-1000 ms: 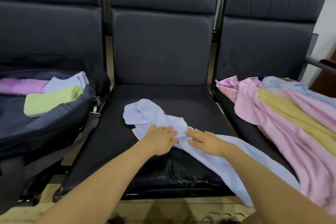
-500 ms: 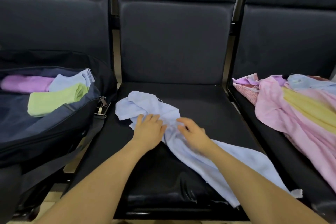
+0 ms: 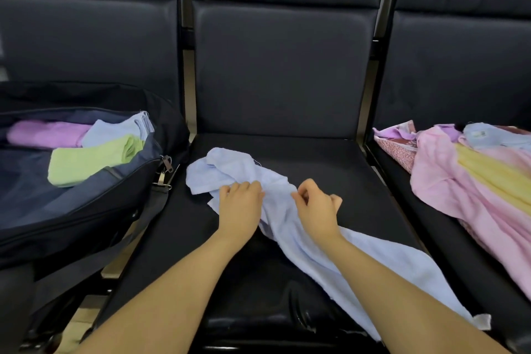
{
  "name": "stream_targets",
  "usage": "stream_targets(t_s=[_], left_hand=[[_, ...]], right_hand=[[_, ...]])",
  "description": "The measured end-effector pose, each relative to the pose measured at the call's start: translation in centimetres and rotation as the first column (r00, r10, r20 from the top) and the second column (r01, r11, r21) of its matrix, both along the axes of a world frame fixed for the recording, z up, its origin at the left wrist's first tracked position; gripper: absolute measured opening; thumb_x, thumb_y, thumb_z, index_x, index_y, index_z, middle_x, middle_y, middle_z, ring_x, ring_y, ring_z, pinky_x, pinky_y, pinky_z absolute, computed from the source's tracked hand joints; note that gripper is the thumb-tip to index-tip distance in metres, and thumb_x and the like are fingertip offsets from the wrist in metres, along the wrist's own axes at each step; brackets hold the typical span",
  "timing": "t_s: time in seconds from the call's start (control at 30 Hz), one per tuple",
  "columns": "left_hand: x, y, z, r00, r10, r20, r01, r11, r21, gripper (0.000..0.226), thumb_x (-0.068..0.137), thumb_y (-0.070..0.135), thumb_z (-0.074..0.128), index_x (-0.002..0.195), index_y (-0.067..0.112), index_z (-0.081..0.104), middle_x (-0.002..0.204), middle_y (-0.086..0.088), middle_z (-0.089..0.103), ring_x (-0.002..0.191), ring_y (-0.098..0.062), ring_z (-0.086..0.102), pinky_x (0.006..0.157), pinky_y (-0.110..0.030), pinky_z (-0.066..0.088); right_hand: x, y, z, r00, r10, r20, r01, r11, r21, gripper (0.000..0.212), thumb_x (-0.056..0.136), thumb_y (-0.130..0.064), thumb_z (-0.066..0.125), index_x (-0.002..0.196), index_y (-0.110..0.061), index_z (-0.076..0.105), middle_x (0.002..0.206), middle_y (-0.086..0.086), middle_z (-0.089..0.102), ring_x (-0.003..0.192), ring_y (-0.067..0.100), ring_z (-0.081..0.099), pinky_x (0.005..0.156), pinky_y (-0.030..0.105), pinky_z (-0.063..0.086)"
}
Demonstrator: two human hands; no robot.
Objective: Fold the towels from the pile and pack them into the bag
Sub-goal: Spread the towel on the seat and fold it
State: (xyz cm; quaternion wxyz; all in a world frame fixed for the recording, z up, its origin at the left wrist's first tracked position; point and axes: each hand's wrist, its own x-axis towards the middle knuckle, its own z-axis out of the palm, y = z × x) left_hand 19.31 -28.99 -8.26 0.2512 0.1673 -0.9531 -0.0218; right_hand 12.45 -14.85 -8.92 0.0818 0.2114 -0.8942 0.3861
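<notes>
A crumpled light blue towel point(image 3: 356, 256) lies diagonally across the middle black seat point(image 3: 330, 158). My left hand point(image 3: 240, 208) lies on its upper part with fingers curled into the cloth. My right hand point(image 3: 317, 210) pinches a fold of the towel just to the right. On the left seat stands an open dark bag point(image 3: 71, 210) holding a folded green towel point(image 3: 89, 158), a folded pale blue towel point(image 3: 115, 131) and a purple towel point(image 3: 46, 133). The pile of towels point(image 3: 471, 178), pink, yellow, blue and purple, lies on the right seat.
Three dark padded seats stand in a row with metal frames between them. The bag's strap point(image 3: 135, 227) hangs down between the left and middle seats. The towel's lower end hangs over the middle seat's front edge point(image 3: 482, 322).
Both hands shifted slightly left on the blue towel and their fingers curled from flat into a grip. The view panned left, so the pile sits further right.
</notes>
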Motion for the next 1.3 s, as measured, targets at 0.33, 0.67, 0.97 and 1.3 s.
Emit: stream_targets(t_s=[0.33, 0.67, 0.97, 1.3], left_hand=[[5.6, -5.5, 2.5, 0.999, -0.048, 0.027, 0.054, 0.937, -0.344, 0.024, 0.056, 0.004, 0.083, 0.057, 0.014, 0.062, 0.047, 0.001, 0.047, 0.049, -0.024, 0.049, 0.064, -0.034, 0.026], [10.4, -9.1, 0.5, 0.995, -0.019, 0.096, 0.062, 0.877, -0.477, 0.011, 0.063, 0.012, 0.060, 0.054, 0.018, 0.063, 0.052, 0.000, 0.050, 0.053, -0.025, 0.052, 0.067, -0.034, 0.023], [9.5, -6.3, -0.2, 0.974, 0.131, 0.185, -0.057, 0.931, -0.360, 0.026, 0.057, 0.025, 0.075, 0.050, 0.012, 0.054, 0.049, -0.005, 0.049, 0.048, -0.025, 0.049, 0.063, -0.035, 0.026], [7.6, -3.8, 2.4, 0.995, 0.082, 0.053, -0.063, 0.954, -0.293, 0.048, 0.025, 0.003, 0.085, 0.069, 0.010, 0.064, 0.034, 0.002, 0.040, 0.031, -0.018, 0.042, 0.046, -0.023, 0.030]], right_hand=[[4.4, -2.4, 2.3, 0.813, 0.377, -0.444, -0.356, 0.925, 0.135, 0.009, 0.090, -0.015, 0.057, 0.081, -0.016, 0.057, 0.090, -0.006, 0.066, 0.085, 0.002, 0.054, 0.084, 0.018, 0.017], [5.7, -4.0, 1.3, 0.784, 0.621, 0.019, -0.596, 0.744, 0.303, 0.027, 0.099, -0.035, 0.034, 0.082, -0.036, 0.056, 0.078, -0.013, 0.057, 0.076, 0.004, 0.049, 0.089, 0.028, 0.021], [2.2, -4.1, -0.3, 0.996, 0.010, 0.092, -0.055, 0.858, 0.511, 0.045, 0.100, -0.051, 0.032, 0.116, -0.018, 0.058, 0.123, 0.001, 0.051, 0.116, 0.025, 0.044, 0.097, 0.035, 0.026], [2.7, -3.4, 2.0, 1.000, 0.005, 0.009, -0.003, 0.990, -0.142, 0.015, 0.099, -0.016, 0.044, 0.084, -0.017, 0.044, 0.056, -0.010, 0.041, 0.070, 0.019, 0.044, 0.074, 0.022, 0.020]])
